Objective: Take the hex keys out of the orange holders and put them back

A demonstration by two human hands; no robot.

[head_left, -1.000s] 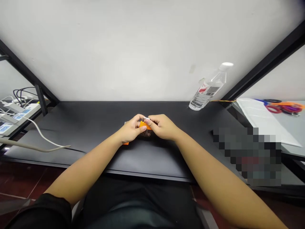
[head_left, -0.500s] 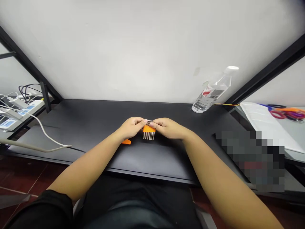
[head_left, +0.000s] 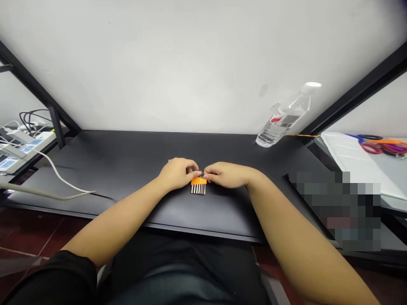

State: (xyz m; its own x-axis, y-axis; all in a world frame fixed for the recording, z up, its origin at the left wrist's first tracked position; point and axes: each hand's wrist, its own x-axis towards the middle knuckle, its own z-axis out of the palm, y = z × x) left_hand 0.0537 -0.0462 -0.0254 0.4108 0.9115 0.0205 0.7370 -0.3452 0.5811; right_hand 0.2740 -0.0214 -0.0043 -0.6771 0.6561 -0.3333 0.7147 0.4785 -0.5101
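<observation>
A small orange holder with a row of thin metal pins (head_left: 199, 185) lies on the black desk (head_left: 127, 161) in the middle. My left hand (head_left: 178, 173) and my right hand (head_left: 226, 174) meet just above it, fingertips pinched together on its top edge. Both hands rest low on the desk surface. What the fingertips pinch apart from the holder is too small to make out.
A clear water bottle (head_left: 284, 118) leans at the back right by a black frame post. White power strips and cables (head_left: 19, 144) lie at the left. A white sheet (head_left: 349, 161) and scissors (head_left: 381, 146) sit on the right table.
Both hands have sunk lower onto the desk with the orange pin holder. The separate orange piece seen by my left wrist is now hidden.
</observation>
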